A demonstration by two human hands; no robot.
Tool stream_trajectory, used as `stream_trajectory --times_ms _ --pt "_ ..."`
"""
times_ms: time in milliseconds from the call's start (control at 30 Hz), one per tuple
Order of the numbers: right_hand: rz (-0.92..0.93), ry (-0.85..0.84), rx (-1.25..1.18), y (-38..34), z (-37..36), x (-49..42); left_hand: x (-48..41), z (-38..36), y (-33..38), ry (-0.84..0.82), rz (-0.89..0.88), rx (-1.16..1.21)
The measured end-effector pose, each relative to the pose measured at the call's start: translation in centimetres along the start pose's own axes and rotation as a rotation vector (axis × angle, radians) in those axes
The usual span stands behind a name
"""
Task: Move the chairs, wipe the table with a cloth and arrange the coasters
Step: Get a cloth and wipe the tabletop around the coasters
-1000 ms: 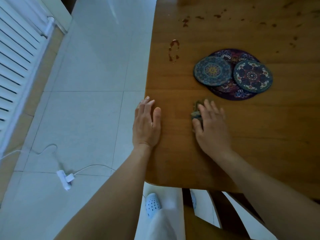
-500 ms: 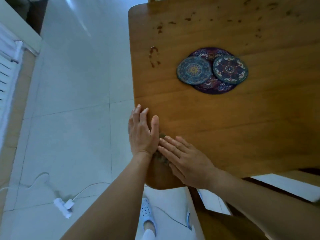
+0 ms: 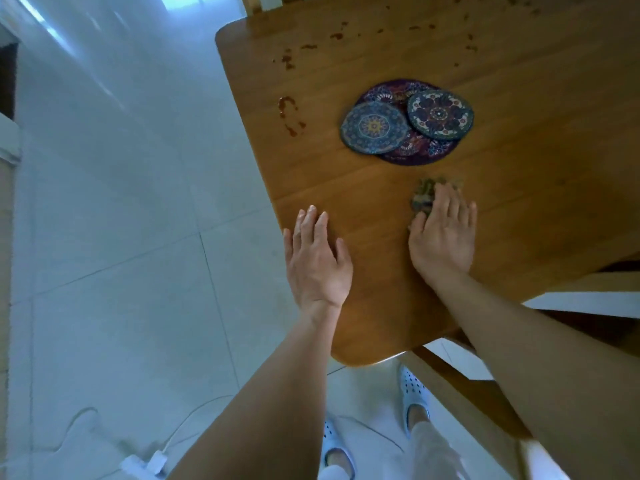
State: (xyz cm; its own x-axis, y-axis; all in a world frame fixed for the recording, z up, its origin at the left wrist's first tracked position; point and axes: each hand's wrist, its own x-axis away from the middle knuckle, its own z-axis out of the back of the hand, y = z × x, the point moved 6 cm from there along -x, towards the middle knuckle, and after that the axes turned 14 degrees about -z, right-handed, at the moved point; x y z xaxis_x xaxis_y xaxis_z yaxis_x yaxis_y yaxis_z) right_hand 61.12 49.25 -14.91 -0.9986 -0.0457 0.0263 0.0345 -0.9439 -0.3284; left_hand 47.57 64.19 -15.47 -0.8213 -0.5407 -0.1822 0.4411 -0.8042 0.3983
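My right hand (image 3: 441,237) lies flat with straight fingers on a small dark cloth (image 3: 424,194), pressing it onto the wooden table (image 3: 346,209). My left hand (image 3: 317,261) rests flat and open at the table's left edge. Just beyond the cloth lie a blue patterned coaster (image 3: 374,127) and a dark flowered coaster (image 3: 440,114), both on top of a larger purple round mat (image 3: 412,150). Reddish-brown stains (image 3: 291,116) mark the table to the left of the coasters and further back.
A wooden chair (image 3: 460,382) stands under the table's near corner at the lower right. Part of another chair (image 3: 256,1) shows at the far end. A white plug and cable (image 3: 145,462) lie on the tiled floor. My feet in white slippers are below.
My right hand has slid the cloth from the table's left edge, beside my left hand, rightward and forward toward the coasters. The view has tilted.
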Motion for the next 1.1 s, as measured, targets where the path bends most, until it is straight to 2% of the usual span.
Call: stream_trajectory --times_ms 100,200,267,367,500,667,900,967,1100 --pt "0.0 -0.017 -0.142 -2.2 -0.7 4.1 0.0 0.1 0.1 0.013 -0.003 0.034" --pt "0.087 -0.205 -0.208 -3.4 -0.9 6.4 -0.1 0.0 -0.1 -0.016 -0.037 0.045" --pt "0.175 -0.308 -0.106 -3.0 -0.8 6.4 -0.1 -0.2 -0.2 -0.07 -0.072 0.03" --pt "0.29 -0.25 0.106 -2.9 -1.1 6.7 -0.2 -0.1 -0.1 -0.122 -0.113 0.049" --pt "0.173 -0.11 0.123 -5.2 -2.1 7.0 -0.7 0.6 -0.7 -0.141 -0.174 0.11" --pt "0.176 -0.146 0.162 -9.9 -3.8 4.8 -3.5 2.3 -3.4 -0.092 -0.384 0.206" --pt "0.253 -0.212 0.247 -15.6 -5.6 1.6 -9.0 3.4 -6.2 -0.011 -0.393 0.431" --pt "0.258 -0.218 0.251 -17.0 -6.3 0.5 -11.6 3.5 -7.0 -0.032 -0.383 0.509" --pt "0.227 -0.171 0.215 -19.6 -7.6 -1.5 -17.4 3.2 -8.8 -0.043 -0.351 0.497"
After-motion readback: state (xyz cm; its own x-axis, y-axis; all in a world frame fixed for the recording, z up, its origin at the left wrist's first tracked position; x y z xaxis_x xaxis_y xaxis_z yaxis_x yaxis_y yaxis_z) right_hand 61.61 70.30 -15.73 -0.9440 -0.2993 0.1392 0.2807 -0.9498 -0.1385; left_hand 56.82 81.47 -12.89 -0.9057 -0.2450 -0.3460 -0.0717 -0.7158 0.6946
